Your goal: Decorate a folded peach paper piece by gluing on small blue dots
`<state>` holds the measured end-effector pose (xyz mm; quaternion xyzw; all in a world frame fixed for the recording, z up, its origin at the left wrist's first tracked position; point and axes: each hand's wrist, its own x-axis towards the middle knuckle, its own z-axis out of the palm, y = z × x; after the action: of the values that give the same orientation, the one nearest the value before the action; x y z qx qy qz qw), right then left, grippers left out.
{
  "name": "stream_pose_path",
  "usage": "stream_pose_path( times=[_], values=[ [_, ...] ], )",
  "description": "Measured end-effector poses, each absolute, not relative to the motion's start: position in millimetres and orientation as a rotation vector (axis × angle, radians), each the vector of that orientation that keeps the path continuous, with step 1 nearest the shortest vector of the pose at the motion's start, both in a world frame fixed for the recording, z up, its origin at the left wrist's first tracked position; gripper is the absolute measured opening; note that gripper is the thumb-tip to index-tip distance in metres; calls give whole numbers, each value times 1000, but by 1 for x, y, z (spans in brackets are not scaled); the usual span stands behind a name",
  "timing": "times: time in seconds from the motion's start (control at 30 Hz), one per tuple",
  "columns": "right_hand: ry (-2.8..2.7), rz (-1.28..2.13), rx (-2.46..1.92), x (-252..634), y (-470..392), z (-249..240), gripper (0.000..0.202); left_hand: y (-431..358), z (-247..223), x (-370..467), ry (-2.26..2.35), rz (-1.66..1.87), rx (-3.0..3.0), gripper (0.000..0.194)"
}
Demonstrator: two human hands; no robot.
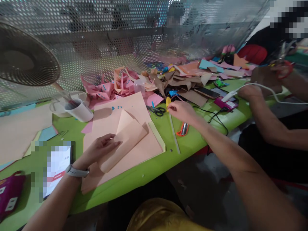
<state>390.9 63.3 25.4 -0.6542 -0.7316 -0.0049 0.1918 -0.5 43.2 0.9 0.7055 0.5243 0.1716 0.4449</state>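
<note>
My left hand (pixel 106 146) holds a folded peach paper (pixel 131 136) between thumb and fingers. Beneath it, larger peach sheets (pixel 130 102) lie on the green table. My right hand (pixel 181 110) has its fingers pinched at the yellow handle (pixel 168 102) of a long thin tool, whose pale strip (pixel 174 134) points toward the table's front edge. Black-handled scissors (pixel 158 111) lie just left of that hand. An orange box cutter (pixel 183 129) rests below my right wrist. Small blue bits (pixel 117 108) are scattered on the peach sheet.
Paper scraps (pixel 185 78) pile along the mesh wall. At left are a fan (pixel 26 59), a white cup (pixel 80 110), a phone (pixel 57 170) and a purple case (pixel 11 195). At right, another person's hand holds red scissors (pixel 285 69) near a purple power adapter (pixel 226 104).
</note>
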Motion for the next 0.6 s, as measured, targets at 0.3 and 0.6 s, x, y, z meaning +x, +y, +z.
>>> stream_pose_path(
  times=[0.3,0.6],
  values=[
    [-2001,48,-1930,422,42,26,18,50,-10,-7,1255,442,1804,46],
    [-2193,87,-1810,341,110,5,18,43,-4,-5,1277,469,1798,44]
  ],
)
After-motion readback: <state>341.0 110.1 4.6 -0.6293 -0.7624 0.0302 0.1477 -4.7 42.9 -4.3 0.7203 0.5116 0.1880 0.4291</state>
